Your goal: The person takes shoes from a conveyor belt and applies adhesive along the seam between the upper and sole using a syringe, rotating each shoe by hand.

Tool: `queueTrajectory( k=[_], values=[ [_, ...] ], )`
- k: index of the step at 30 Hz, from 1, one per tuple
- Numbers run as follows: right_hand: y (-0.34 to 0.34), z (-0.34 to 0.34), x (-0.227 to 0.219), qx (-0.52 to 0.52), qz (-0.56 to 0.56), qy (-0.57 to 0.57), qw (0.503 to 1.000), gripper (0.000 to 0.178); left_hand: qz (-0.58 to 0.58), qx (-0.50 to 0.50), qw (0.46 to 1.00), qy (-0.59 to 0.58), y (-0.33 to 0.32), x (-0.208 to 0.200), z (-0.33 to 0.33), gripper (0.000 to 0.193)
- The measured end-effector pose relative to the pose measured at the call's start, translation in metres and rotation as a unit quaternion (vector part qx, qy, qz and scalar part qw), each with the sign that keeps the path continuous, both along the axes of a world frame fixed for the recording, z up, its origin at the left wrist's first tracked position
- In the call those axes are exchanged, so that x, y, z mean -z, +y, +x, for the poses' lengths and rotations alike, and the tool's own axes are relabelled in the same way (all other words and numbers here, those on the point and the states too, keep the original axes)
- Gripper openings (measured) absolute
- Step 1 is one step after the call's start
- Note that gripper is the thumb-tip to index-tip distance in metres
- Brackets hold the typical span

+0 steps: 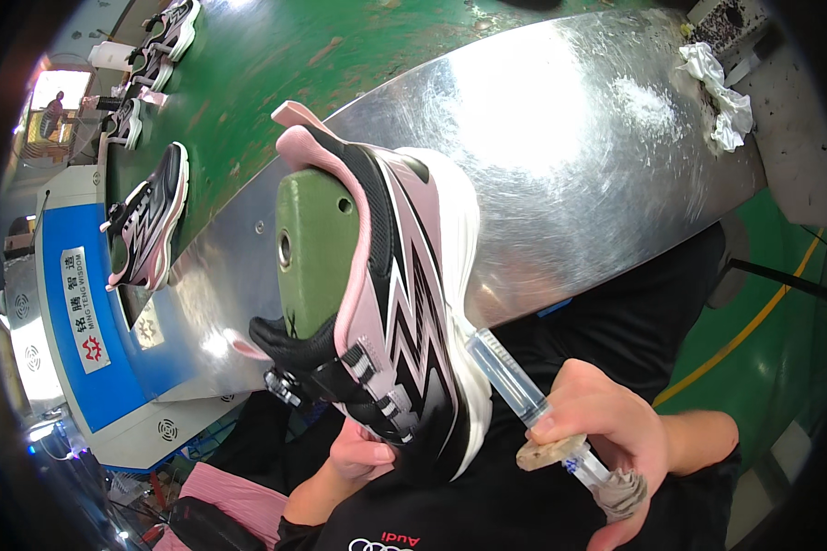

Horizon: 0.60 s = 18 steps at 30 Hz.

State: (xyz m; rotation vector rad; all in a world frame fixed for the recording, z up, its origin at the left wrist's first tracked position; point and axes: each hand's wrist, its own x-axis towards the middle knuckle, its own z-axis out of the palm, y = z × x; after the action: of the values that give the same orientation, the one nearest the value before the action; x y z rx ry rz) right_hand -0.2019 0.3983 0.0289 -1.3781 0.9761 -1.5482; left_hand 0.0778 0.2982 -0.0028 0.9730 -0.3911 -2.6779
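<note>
A black and pink sports shoe [413,275] with a thick white sole fills the middle, tilted on its side with a green shoe last [317,248] inside it. My left hand [358,450] grips the shoe near its toe, the fingers partly hidden behind it. In my right hand [606,422] is a clear plastic syringe [508,375], its tip at the seam between sole and upper. Wrapping covers the syringe's flange and plunger end. Whether the tip touches the seam, I cannot tell.
Under the shoe stretches a shiny metal plate [560,184] beside a green belt [358,55]. Another shoe [152,216] stands at the left, with several more farther up. Crumpled white tissue [719,96] lies at the far right. A blue and white machine panel [78,303] borders the left.
</note>
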Motion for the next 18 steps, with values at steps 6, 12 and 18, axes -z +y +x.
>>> queueTrajectory(
  k=[6, 12, 18],
  values=[
    [0.018, -0.010, -0.026, -0.078, 0.073, -0.027, 0.994, 0.098, 0.098, 0.042, 0.989, 0.102, -0.002, 0.004, -0.027, 0.076],
    [0.054, -0.014, -0.054, -0.051, 0.216, -0.094, 0.970, 0.077, 0.194, 0.068, 0.963, 0.174, 0.003, 0.019, -0.057, 0.066],
    [0.077, -0.018, -0.077, -0.007, 0.224, -0.079, 0.971, 0.072, 0.150, 0.199, 0.960, 0.125, 0.009, 0.026, -0.081, 0.047]
  ],
)
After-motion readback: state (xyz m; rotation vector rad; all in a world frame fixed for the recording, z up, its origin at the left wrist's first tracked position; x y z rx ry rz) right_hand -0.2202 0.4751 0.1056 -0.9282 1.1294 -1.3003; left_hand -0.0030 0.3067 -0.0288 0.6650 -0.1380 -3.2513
